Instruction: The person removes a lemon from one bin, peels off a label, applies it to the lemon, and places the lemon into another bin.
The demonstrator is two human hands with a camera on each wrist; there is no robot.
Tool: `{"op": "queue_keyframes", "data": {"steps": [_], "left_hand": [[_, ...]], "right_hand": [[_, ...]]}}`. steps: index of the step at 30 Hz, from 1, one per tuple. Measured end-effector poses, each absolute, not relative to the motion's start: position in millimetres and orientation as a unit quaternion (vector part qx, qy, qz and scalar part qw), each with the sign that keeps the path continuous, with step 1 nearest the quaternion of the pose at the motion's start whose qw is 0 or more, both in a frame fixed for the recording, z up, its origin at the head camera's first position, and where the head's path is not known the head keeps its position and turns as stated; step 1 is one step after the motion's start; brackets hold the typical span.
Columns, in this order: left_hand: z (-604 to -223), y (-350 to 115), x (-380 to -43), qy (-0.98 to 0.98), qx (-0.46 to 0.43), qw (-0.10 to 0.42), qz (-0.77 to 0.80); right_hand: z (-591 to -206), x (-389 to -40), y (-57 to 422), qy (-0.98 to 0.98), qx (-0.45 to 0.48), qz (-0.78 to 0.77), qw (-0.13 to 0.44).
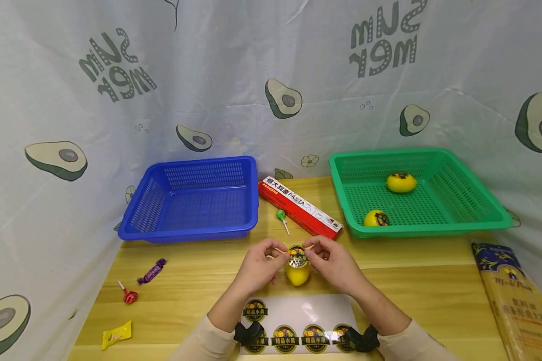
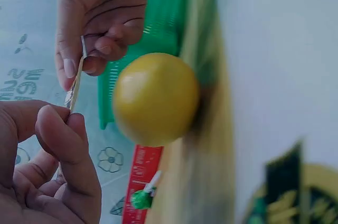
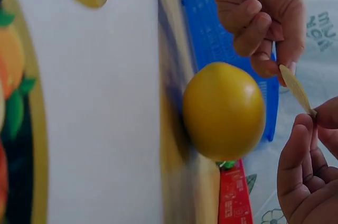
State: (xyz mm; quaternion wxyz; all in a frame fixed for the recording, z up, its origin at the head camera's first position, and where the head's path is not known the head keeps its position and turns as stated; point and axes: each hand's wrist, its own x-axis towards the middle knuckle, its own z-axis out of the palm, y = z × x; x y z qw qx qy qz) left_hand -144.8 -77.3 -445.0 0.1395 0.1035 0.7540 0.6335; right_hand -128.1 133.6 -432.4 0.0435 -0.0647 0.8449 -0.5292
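Note:
A round fruit sticker (image 1: 298, 256) is stretched between both hands. My left hand (image 1: 262, 264) pinches its left edge between thumb and index finger, while my right hand (image 1: 337, 264) pinches the right edge the same way. Under and just in front of it, on the wooden table, is a yellow lemon (image 1: 297, 277). Both wrist views show the sticker (image 2: 77, 84) nearly edge-on, apart from the bare side of the lemon (image 3: 224, 113). Near the wrists lies a white sticker sheet (image 1: 304, 310) with several matching labels on it; the forearms hide parts of it.
At the back stand a blue basket (image 1: 187, 234) and a green basket (image 1: 415, 229) holding two labelled lemons (image 1: 401, 183). Between them lie a red pasta box (image 1: 300, 208) and a green lollipop (image 1: 281, 214). Wrapped candies (image 1: 152, 272) are at left, a pasta bag (image 1: 515, 296) at right.

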Motion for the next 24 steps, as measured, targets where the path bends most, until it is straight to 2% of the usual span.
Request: {"op": "queue_keyframes", "data": {"steps": [24], "left_hand": [[-461, -72, -151, 0.748, 0.094, 0.137, 0.643]], "right_hand": [[-445, -137, 137, 0.878, -0.034, -0.475, 0.049]]}}
